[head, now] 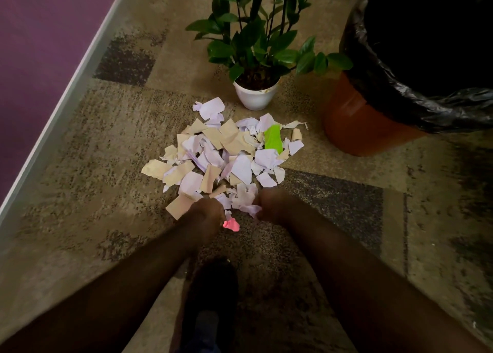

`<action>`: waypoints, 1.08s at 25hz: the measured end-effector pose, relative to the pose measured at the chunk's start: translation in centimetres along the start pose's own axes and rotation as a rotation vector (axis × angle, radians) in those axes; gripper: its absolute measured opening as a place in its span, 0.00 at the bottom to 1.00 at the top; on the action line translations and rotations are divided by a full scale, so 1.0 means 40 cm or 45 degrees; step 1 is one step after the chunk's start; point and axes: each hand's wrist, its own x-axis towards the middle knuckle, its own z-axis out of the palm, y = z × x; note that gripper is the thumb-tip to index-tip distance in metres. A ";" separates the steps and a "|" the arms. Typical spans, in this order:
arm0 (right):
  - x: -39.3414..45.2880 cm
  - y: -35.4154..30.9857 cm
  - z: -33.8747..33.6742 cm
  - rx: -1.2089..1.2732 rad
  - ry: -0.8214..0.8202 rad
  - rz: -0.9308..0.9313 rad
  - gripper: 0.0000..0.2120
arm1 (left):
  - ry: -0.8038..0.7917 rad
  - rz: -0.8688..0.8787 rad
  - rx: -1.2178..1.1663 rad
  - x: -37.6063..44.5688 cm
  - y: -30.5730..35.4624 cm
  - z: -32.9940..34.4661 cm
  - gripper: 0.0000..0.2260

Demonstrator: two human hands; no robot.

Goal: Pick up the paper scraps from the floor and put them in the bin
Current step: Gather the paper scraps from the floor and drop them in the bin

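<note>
Hands: left hand [208, 210] and right hand [269, 204] blurred at paper scraps [221, 155]; grip unreadable.
Bin [416, 67]: cropped at frame edge.

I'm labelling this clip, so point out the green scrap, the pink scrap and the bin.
green scrap [273, 137]: head view, middle of the bright strip in the pile.
pink scrap [231, 225]: head view, centre of the crumpled piece beside the left wrist.
bin [354, 123]: head view, its orange side wall.

- Left hand [209, 210] sat low at centre frame, fingers curled, forearm running to the lower left.
- Right hand [269, 204] sat just beside it, blurred, fingers curled, forearm running lower right.
</note>
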 end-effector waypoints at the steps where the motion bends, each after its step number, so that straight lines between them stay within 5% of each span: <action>1: -0.005 -0.002 -0.024 -0.042 -0.014 -0.008 0.14 | -0.043 -0.001 0.028 -0.001 0.009 -0.028 0.11; 8: -0.077 -0.012 -0.183 0.013 -0.042 -0.054 0.18 | 0.018 -0.057 -0.160 -0.058 0.036 -0.254 0.08; 13: -0.227 -0.018 -0.374 0.294 0.012 -0.037 0.06 | 0.502 0.009 -0.608 -0.144 0.054 -0.460 0.05; 19: -0.486 0.050 -0.559 0.504 0.483 0.001 0.07 | 1.110 0.302 -0.805 -0.202 0.203 -0.657 0.08; 27: -0.478 0.255 -0.552 0.691 1.275 0.344 0.12 | 1.175 0.589 -0.881 0.002 0.470 -0.760 0.07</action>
